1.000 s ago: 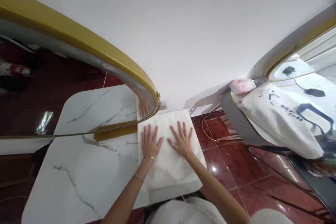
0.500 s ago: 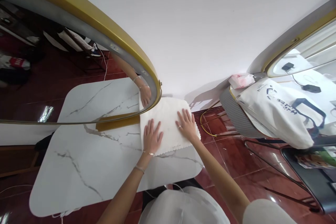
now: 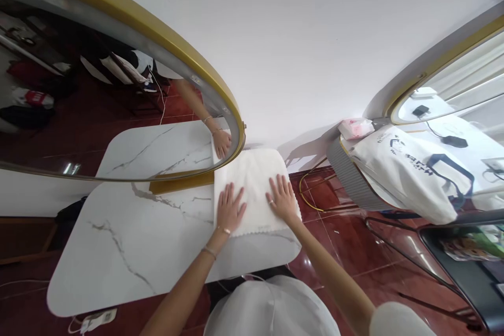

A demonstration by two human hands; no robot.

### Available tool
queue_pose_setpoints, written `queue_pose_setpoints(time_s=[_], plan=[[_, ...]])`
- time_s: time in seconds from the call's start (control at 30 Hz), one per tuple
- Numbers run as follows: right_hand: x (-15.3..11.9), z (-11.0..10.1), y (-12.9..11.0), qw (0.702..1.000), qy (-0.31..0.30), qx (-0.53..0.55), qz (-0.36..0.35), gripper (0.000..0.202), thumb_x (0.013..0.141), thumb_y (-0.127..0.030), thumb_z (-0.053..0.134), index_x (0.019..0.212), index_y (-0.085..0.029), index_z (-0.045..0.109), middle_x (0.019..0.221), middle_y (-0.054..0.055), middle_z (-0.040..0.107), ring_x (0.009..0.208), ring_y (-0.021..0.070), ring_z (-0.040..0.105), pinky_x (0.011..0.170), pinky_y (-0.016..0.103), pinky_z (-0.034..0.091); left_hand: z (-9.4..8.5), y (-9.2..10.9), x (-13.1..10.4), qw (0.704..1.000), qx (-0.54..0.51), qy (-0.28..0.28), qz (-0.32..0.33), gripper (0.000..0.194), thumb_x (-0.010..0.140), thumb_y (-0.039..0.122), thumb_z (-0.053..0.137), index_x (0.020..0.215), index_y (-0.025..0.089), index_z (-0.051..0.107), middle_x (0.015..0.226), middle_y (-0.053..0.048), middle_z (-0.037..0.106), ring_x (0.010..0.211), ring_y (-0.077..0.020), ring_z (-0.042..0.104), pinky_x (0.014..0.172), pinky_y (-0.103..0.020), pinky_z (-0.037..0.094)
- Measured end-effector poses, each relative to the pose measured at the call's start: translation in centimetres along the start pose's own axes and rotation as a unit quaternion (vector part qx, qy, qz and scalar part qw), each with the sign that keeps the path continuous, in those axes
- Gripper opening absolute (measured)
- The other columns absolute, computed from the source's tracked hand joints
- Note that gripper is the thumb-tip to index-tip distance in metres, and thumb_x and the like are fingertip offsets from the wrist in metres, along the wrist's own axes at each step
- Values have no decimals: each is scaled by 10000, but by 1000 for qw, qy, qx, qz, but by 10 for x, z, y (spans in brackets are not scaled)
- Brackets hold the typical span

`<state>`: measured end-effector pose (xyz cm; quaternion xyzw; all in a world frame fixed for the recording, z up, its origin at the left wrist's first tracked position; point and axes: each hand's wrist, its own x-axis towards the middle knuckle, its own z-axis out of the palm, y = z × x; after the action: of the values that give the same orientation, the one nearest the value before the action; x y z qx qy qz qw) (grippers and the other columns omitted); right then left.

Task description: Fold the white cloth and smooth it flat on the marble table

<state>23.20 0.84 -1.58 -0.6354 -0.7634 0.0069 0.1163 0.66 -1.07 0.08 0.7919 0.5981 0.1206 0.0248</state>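
A white cloth (image 3: 254, 173) with a scalloped edge lies spread over the right end of the marble-patterned table (image 3: 129, 241). Flat on its left part rests my left hand (image 3: 230, 207), fingers spread. My right hand (image 3: 282, 198), with a ring on one finger, is laid on the cloth's right side, fingers stretched out too. Both palms face down, and nothing is gripped. The cloth's front edge runs a little in from the table's front edge.
A large gold-framed mirror (image 3: 185, 52) stands over the table's left and back, on a gold base (image 3: 169, 184). To the right, a second table (image 3: 350, 178) bears a tissue pack (image 3: 355, 128) and a white bag (image 3: 405, 173). A black chair (image 3: 464, 268) stands at lower right.
The cloth looks smoother, and its front edge lies straighter. Both hands stay flat on it, slightly nearer the front edge. The view has shifted a little.
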Motion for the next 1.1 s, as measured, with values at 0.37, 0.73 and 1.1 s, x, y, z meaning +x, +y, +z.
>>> queue_pose_setpoints(time_s=[0.37, 0.73, 1.1], plan=[[-18, -9, 0, 999, 17, 19, -47, 548, 975, -460, 390, 1471, -227, 377, 1547, 126, 316, 1440, 288, 229, 1151, 544, 182, -4, 23, -18, 999, -19, -32, -7, 699, 866, 567, 517, 1478, 279, 339, 1583, -137, 225, 1459, -373, 181, 1097, -723, 0], [-126, -26, -39, 999, -18, -2, -48, 727, 949, -489, 428, 1551, -252, 96, 1600, 124, 151, 1465, 316, 165, 1144, 561, 144, -15, 39, -111, 998, -37, -5, -41, 583, 874, 467, 520, 1431, 333, 416, 1542, -97, 335, 1409, -332, 309, 1138, -653, 169], [-120, -24, -40, 999, -15, 1, -45, 714, 958, -476, 426, 1550, -243, 103, 1603, 119, 141, 1470, 306, 144, 1150, 549, 143, -37, -61, 36, 926, -206, 152, -279, 233, 877, 234, 484, 977, 165, 684, 948, -70, 699, 854, -196, 627, 792, -349, 532]])
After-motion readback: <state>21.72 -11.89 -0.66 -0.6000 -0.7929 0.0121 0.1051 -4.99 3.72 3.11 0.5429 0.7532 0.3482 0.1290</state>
